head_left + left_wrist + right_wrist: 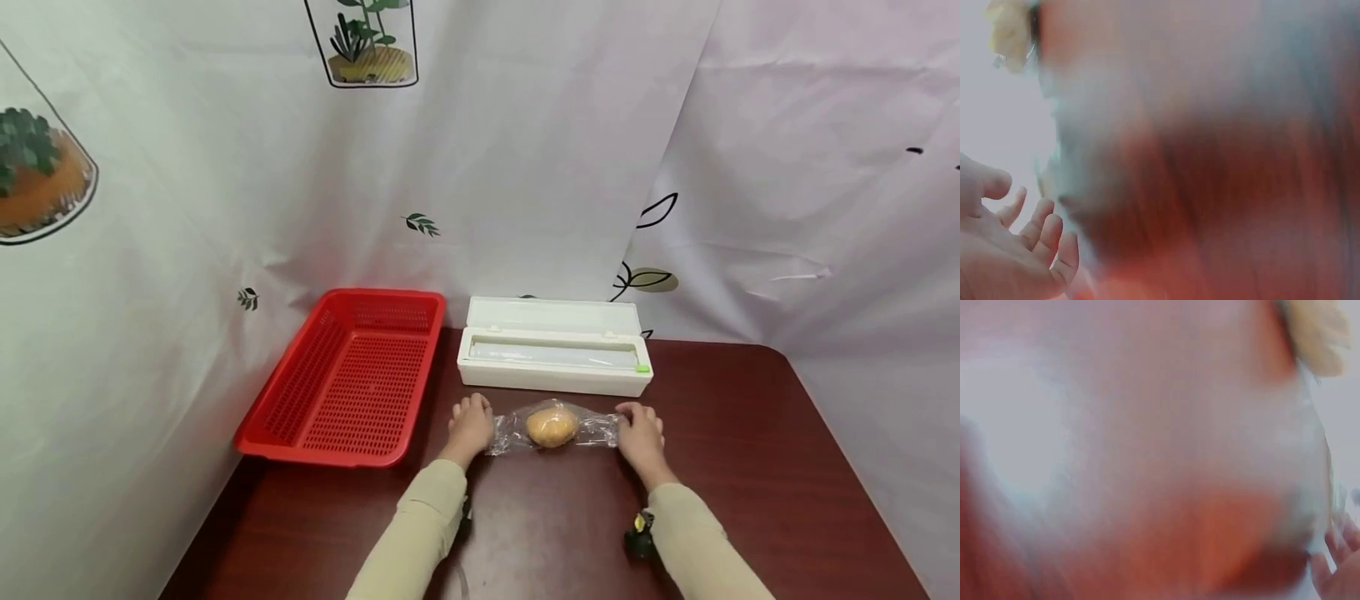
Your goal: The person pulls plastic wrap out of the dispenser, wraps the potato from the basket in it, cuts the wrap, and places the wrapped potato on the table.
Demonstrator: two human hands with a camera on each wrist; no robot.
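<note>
At far left on the desk (750,433) I noted a red basket (352,375). Left hand (471,425) and right hand (639,433) pinched the plastic wrap (592,430) ends around a potato (552,427); white dispenser (553,346) behind.

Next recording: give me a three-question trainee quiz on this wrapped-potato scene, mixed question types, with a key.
1. True or false: the potato lies inside the red basket.
2. What lies directly behind the potato? A) the white wrap dispenser B) the basket C) a plate
3. Fill in: the left hand and right hand are at the two ends of the clear ____ around the potato.

Key: 1 false, it lies on the table; 2 A; 3 film.
</note>
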